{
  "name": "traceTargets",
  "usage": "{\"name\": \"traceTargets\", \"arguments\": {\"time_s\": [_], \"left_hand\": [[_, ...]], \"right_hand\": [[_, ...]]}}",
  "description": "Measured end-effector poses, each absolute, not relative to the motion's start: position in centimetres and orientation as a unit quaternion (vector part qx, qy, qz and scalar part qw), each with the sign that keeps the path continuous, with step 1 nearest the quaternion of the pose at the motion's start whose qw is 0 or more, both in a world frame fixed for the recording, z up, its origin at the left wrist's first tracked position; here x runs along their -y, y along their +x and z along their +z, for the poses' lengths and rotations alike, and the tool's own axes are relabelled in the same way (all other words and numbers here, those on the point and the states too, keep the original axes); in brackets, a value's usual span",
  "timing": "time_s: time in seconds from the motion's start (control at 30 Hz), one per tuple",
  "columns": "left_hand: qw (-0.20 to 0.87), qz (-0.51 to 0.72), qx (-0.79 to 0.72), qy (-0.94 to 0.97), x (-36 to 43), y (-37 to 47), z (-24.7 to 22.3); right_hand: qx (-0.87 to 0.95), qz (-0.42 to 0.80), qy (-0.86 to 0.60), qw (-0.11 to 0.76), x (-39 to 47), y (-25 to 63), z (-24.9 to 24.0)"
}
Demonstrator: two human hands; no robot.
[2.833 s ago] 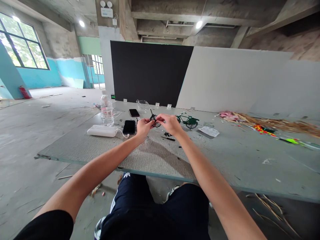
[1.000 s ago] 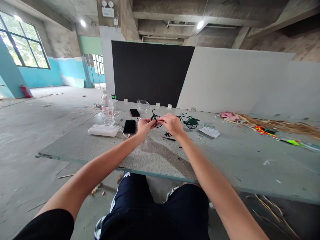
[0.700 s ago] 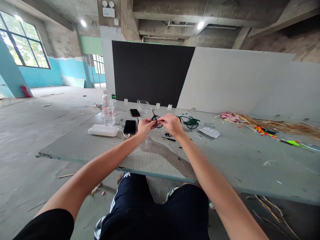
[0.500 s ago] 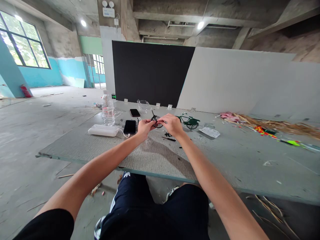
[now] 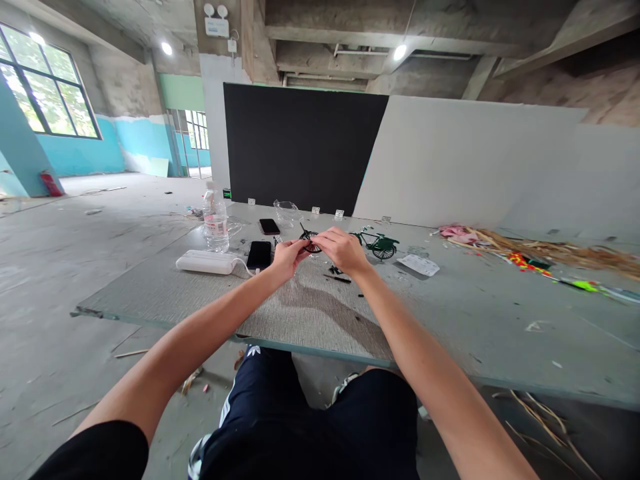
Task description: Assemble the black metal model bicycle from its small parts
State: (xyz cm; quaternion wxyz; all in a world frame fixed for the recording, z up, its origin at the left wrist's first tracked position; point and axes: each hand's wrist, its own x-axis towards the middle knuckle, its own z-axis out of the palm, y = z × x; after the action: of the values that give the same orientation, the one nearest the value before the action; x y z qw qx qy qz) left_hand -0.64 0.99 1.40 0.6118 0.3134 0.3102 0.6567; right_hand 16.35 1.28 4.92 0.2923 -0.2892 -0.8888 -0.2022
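Between my two hands, a little above the table, is a small black model bicycle wheel point(image 5: 313, 248) with a thin dark stem sticking up from it. My left hand point(image 5: 290, 258) pinches it from the left, fingers closed. From the right, my right hand point(image 5: 343, 249) closes its fingertips on the same part; they hide much of it. Just beyond my right hand stands a green model bicycle point(image 5: 383, 246) with a rear wheel and box-like rear part. Small black parts point(image 5: 335, 270) and a thin black rod point(image 5: 342, 279) lie on the table below my hands.
Left of my hands are two phones point(image 5: 259, 255), a white power bank point(image 5: 206, 262) with a cable, and a water bottle point(image 5: 215, 220). Clear plastic packaging point(image 5: 287, 212) sits behind. A paper sheet point(image 5: 418, 265) lies right; dried stalks and coloured bits point(image 5: 530, 261) are farther right.
The wheel between my hands has tilted and now looks flatter, its stem leaning slightly more to the left. Both hands have shifted only slightly; the table items are unchanged.
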Motion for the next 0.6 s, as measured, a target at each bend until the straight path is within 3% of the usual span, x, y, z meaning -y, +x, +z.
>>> {"name": "traceTargets", "arguments": {"time_s": [0.37,0.6], "left_hand": [[0.574,0.663,-0.307,0.370,-0.16,-0.77,1.87],[0.538,0.667,-0.341,0.388,-0.55,-0.64,1.33]], "right_hand": [[0.870,-0.132,-0.314,0.357,-1.67,15.75,5.02],[0.857,-0.112,-0.372,0.338,-1.85,16.06,5.22]]}}
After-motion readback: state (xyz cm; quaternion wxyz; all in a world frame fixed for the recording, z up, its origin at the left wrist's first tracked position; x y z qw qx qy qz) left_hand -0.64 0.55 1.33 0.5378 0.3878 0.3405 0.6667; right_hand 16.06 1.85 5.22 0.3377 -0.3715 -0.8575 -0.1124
